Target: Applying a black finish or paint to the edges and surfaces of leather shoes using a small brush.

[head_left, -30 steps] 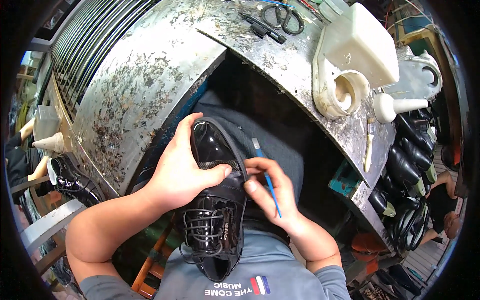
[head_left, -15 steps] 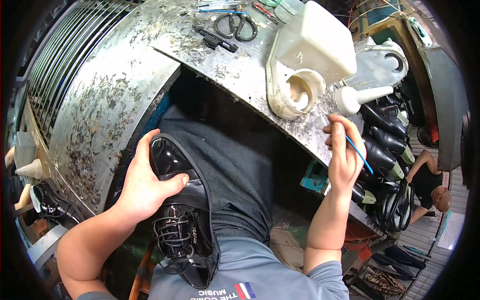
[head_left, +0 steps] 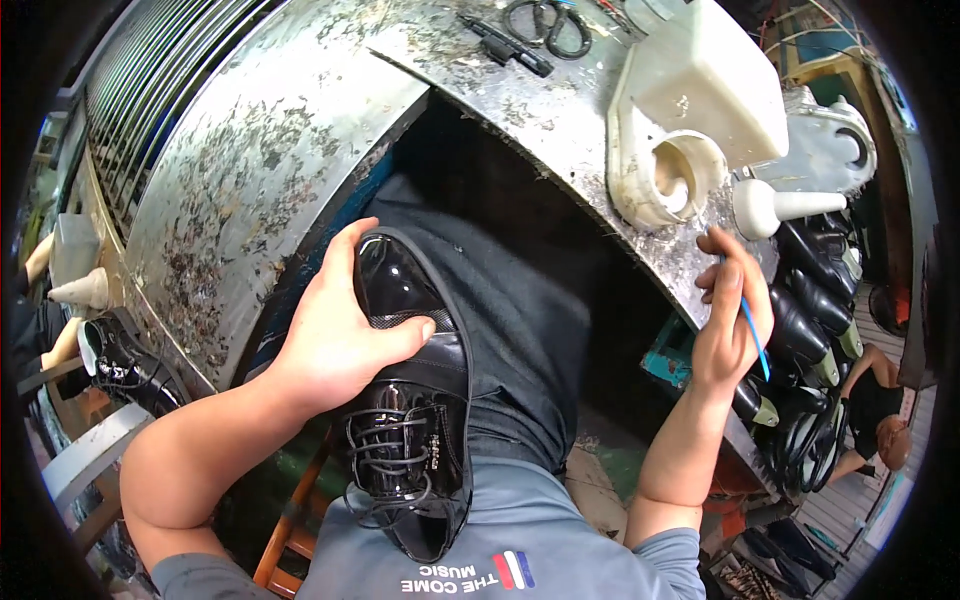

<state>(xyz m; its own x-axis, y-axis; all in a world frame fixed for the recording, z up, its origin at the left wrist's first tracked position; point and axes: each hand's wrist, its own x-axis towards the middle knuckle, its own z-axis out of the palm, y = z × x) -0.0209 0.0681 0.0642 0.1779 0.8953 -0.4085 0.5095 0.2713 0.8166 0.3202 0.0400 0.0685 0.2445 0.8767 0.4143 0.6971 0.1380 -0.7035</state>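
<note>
My left hand [head_left: 325,345] grips a shiny black lace-up shoe [head_left: 408,385] over my lap, its toe pointing away from me. The thumb presses across the top behind the toe cap, and the fingers wrap round the left side. In my right hand [head_left: 735,315], over the bench edge, is a thin blue stick [head_left: 756,345]. Its lower end sticks out below the fingers; the other end is hidden. Just beyond that hand stands a white plastic container [head_left: 625,165] with a round cup, whitish stuff inside. A white cone-tipped nozzle or cap [head_left: 765,208] lies beside it.
The stained metal bench [head_left: 240,170] curves round my lap, with an open gap in it. Black scissors [head_left: 550,30] and a black pen-like tool [head_left: 505,45] lie at the back. Several black shoes [head_left: 800,320] are stacked at right; another black shoe [head_left: 125,365] sits left. A co-worker [head_left: 875,405] is at far right.
The whole scene has shifted rightward in the picture as the view turned. My left hand keeps its hold on the shoe, and my right hand still holds the blue stick near the container.
</note>
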